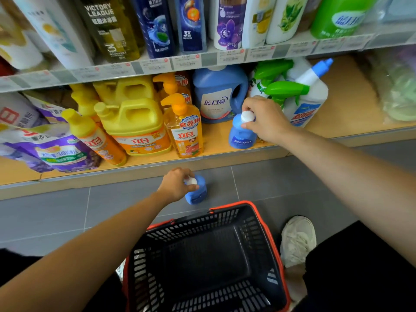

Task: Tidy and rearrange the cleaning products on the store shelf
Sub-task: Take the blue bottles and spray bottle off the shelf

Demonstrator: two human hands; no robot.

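The right hand is pinching the white cap of a small blue bottle, standing it upright near the front of the bottom shelf, probably to group it with the blue detergent jug just behind and the green-trigger spray bottles alongside. The left hand is gripping a second small blue bottle by its cap, low over the floor tiles beyond the red-rimmed basket, likely as the next one to shelve.

Tan shelf carries yellow jugs, orange bottles, blue jug (sprayers rightward).
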